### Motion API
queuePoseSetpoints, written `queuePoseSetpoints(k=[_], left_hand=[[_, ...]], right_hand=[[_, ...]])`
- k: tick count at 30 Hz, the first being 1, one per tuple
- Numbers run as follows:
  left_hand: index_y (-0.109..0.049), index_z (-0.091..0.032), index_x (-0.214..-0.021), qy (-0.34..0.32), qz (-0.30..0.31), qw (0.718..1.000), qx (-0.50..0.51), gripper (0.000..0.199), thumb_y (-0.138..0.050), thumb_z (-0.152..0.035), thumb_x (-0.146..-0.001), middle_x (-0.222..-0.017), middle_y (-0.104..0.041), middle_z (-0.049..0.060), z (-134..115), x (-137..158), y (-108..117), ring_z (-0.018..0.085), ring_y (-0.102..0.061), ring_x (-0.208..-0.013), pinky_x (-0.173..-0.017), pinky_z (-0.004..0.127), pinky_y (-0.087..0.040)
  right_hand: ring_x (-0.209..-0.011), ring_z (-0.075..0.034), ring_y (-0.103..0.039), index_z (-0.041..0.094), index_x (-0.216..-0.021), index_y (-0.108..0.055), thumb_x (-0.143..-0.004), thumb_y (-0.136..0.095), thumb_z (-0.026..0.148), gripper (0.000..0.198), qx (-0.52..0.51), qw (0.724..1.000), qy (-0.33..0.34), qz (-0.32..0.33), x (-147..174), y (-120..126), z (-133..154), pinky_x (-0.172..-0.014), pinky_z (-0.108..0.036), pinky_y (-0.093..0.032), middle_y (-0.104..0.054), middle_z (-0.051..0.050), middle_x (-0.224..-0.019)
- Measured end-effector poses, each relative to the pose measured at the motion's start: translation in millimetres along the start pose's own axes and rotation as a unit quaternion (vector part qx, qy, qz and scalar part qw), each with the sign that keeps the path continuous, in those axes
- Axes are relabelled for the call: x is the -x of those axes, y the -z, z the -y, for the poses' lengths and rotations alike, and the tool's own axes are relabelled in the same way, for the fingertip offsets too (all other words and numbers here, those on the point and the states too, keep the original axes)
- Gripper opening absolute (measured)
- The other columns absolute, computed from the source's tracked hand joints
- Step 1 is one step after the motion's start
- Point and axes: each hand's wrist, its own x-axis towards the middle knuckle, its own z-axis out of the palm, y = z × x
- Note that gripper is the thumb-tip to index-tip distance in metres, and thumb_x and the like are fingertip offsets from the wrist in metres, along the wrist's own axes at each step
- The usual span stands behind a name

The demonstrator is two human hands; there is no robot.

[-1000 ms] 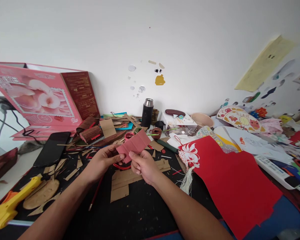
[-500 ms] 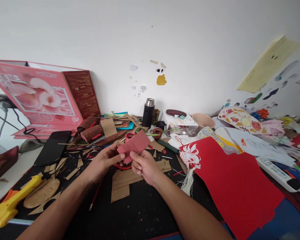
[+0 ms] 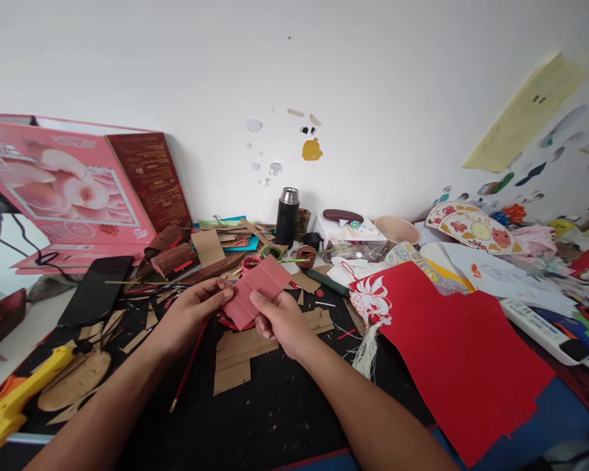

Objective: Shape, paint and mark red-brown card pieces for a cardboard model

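Observation:
Between my hands, above the dark table, I hold a reddish-pink piece of cardboard (image 3: 243,302) with crease lines across it. My left hand (image 3: 203,302) pinches its left edge, thumb on the front face. My right hand (image 3: 278,318) grips the lower right side, thumb on the front and fingers curled behind. Below it lies a cut piece of brown cardboard (image 3: 233,373). A red pencil (image 3: 186,374) rests on the table under my left wrist. Just behind the held piece are small open pots, partly hidden, one with red paint (image 3: 250,263).
At left stand a pink box (image 3: 78,190), a black phone (image 3: 97,291) and a yellow glue gun (image 3: 32,392). A black thermos (image 3: 287,219) is at the back, near a tissue-like box (image 3: 351,235). Red paper (image 3: 461,353) covers the right side, with cardboard scraps (image 3: 209,247) behind.
The pink cardboard has been turned to show more of its face, and my left fingers have shifted along its left edge. The whole view has moved slightly.

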Motion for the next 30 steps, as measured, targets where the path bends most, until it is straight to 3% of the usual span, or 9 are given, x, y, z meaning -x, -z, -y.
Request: queuePoseSetpoints(k=[4,8,13,20,26,30], left_hand=[[-0.081,-0.019,-0.104,-0.011,0.045,0.999,-0.027,0.047,-0.094,-0.058,-0.080,-0.095,-0.078,0.006,1.8,2.8,-4.7,0.020,-0.068,-0.082,-0.076,0.029,-0.056],[-0.081,-0.020,-0.107,-0.019,0.054,0.998,-0.032,0.044,-0.093,-0.055,-0.083,-0.100,-0.081,0.007,4.5,1.9,-1.1,0.023,-0.071,-0.089,-0.082,0.031,-0.057],[-0.082,-0.019,-0.107,-0.014,0.066,0.997,-0.044,0.045,-0.092,-0.055,-0.082,-0.100,-0.082,0.008,4.9,1.1,2.1,0.025,-0.073,-0.088,-0.082,0.032,-0.058],[-0.083,-0.017,-0.103,0.024,0.052,0.997,-0.046,0.048,-0.093,-0.057,-0.080,-0.093,-0.082,0.008,2.6,3.1,-5.7,0.022,-0.071,-0.078,-0.073,0.031,-0.057],[-0.083,-0.018,-0.104,-0.012,0.069,0.997,-0.041,0.046,-0.094,-0.055,-0.081,-0.101,-0.084,0.009,5.0,2.9,-2.6,0.026,-0.075,-0.090,-0.086,0.035,-0.059],[-0.083,-0.018,-0.099,-0.037,0.059,0.997,-0.039,0.043,-0.095,-0.054,-0.080,-0.095,-0.083,0.007,6.5,4.9,-1.3,0.023,-0.072,-0.083,-0.081,0.032,-0.058]], right_hand=[[-0.041,-0.008,-0.033,0.022,-0.084,-0.060,-0.075,-0.085,0.079,0.063,-0.010,1.000,0.007,-0.011,-1.1,-0.2,-2.1,-0.042,-0.025,-0.023,-0.048,0.010,-0.047],[-0.041,-0.008,-0.035,0.022,-0.085,-0.061,-0.074,-0.084,0.081,0.065,-0.010,1.000,0.001,0.007,0.0,-1.3,-1.8,-0.042,-0.025,-0.021,-0.049,0.009,-0.048],[-0.038,-0.007,-0.035,0.022,-0.079,-0.059,-0.076,-0.079,0.085,0.067,0.005,1.000,0.015,0.012,-0.5,-0.5,-2.5,-0.040,-0.024,-0.021,-0.047,0.009,-0.046],[-0.039,-0.007,-0.032,0.023,-0.084,-0.058,-0.073,-0.087,0.079,0.063,-0.027,0.999,0.012,-0.020,-4.1,0.4,-6.5,-0.040,-0.023,-0.025,-0.037,0.014,-0.044],[-0.039,-0.007,-0.027,0.021,-0.089,-0.063,-0.074,-0.088,0.074,0.061,-0.057,0.998,0.012,-0.012,-4.3,-0.4,-7.8,-0.040,-0.023,-0.023,-0.036,0.015,-0.045],[-0.038,-0.005,-0.023,0.020,-0.088,-0.063,-0.077,-0.089,0.070,0.057,-0.090,0.996,0.010,0.014,-1.0,-4.6,-7.2,-0.040,-0.023,-0.019,-0.035,0.015,-0.045]])
